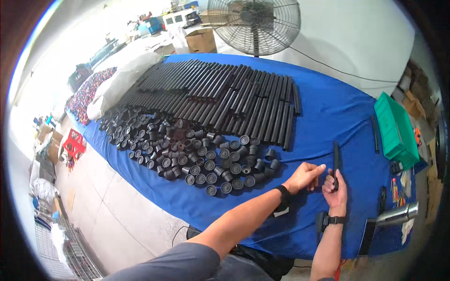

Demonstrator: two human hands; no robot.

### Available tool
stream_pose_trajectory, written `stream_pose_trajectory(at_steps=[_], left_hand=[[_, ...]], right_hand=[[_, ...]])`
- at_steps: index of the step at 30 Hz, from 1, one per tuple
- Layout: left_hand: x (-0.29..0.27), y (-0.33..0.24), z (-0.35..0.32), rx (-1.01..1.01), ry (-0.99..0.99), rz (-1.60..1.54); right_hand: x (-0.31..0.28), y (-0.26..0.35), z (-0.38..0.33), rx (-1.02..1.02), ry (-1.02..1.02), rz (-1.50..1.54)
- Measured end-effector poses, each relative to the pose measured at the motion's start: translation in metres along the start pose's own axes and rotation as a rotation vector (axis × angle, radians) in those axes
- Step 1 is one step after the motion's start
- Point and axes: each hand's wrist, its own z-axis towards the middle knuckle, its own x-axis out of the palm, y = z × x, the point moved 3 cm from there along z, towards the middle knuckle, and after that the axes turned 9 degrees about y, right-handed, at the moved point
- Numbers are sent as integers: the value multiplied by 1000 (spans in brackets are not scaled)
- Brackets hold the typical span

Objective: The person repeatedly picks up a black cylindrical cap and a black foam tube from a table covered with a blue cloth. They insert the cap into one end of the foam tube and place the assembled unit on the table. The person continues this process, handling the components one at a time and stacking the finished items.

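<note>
My right hand (334, 191) is wrapped round a black tube (336, 157), which points away from me over the blue cloth. Just to its left, my left hand (306, 177) is closed, with the fingers curled under and the thumb toward the tube. Whatever it may hold is hidden by the fingers. Many black round caps (211, 178) lie loose in a heap left of my left hand. Behind them, black tubes (225, 96) are laid side by side in rows.
A blue cloth (328, 100) covers the table. At the right stand a green crate (398, 131) and a metal cylinder (397, 214), with a single tube (375, 134) beside the crate. A large fan (255, 23) stands behind the table. A white sack (119, 84) lies at the far left.
</note>
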Motion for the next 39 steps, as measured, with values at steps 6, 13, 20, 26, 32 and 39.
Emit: stream_pose_trajectory(at_steps=[6, 13, 20, 26, 32, 39], left_hand=[[18, -53, -47, 100, 49, 781], [-57, -93, -83, -103, -181, 1550], [-65, -81, -76, -266, -106, 1735], [-61, -83, -75, -215, -115, 1774], [-30, -106, -89, 34, -84, 604], [-3, -7, -76, -280, 316, -612]], right_hand=[[16, -7, -5, -54, -89, -82], [18, -9, -3, -68, -23, -74], [22, -5, -6, -54, -47, -67], [32, -5, -7, -54, -60, -78], [31, -2, -11, -59, -59, -99], [26, -8, -1, -33, -7, -86]])
